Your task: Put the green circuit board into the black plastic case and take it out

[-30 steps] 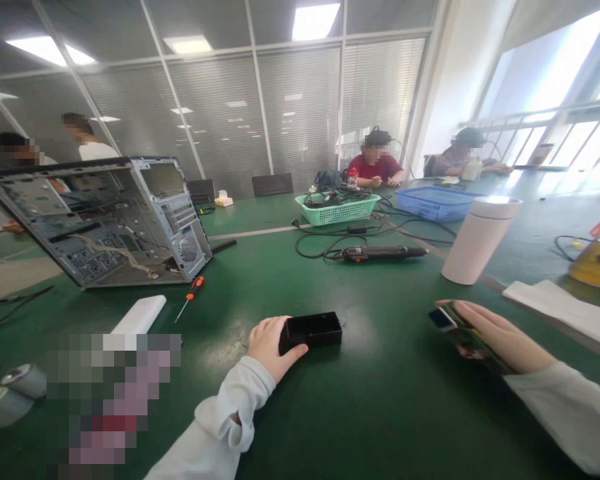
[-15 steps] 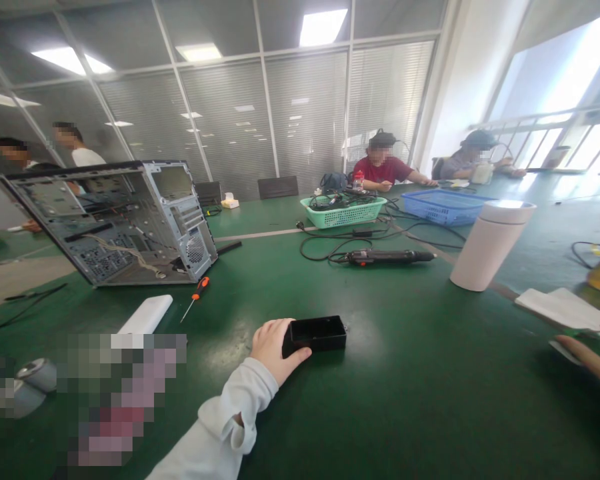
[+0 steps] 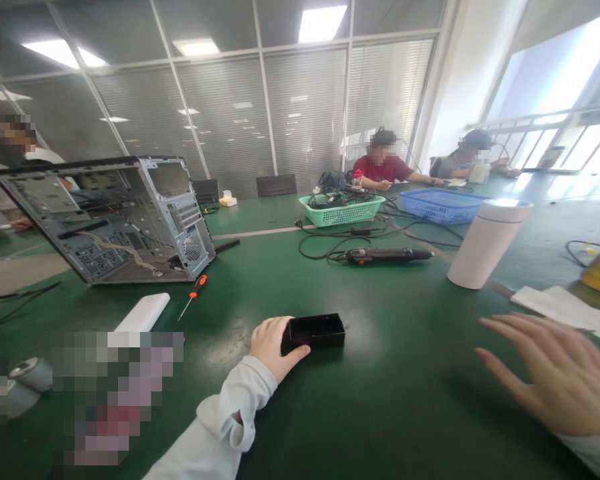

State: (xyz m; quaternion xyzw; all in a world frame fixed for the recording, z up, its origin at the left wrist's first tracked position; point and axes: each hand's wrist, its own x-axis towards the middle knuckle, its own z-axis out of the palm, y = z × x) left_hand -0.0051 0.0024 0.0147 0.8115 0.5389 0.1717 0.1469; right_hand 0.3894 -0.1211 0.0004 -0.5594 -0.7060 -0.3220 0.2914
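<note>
My left hand [image 3: 275, 348] is wrapped round the left end of a small black open-topped box [image 3: 320, 340], which rests on the green table [image 3: 380, 400]. The box's inside looks dark, and a small metal bit shows at its right end. Over at the right, my right hand [image 3: 560, 373] hovers above the table with fingers spread and nothing in them. White paper [image 3: 570, 310] lies just behind it. Beyond the box is a black electric screwdriver [image 3: 390, 257] with its cable, and an orange-handled screwdriver [image 3: 194, 293] lies to the left.
An opened computer case [image 3: 130, 227] stands at the left, with a white block [image 3: 143, 313] before it. A pale tumbler [image 3: 487, 247] stands at the right. Behind are a green basket [image 3: 343, 212] of cables and a blue basket [image 3: 440, 208]. People sit across the table.
My right hand has come in from the right edge, off the white paper, and now shows spread. My left hand stays on the box. A person at far left has moved.
</note>
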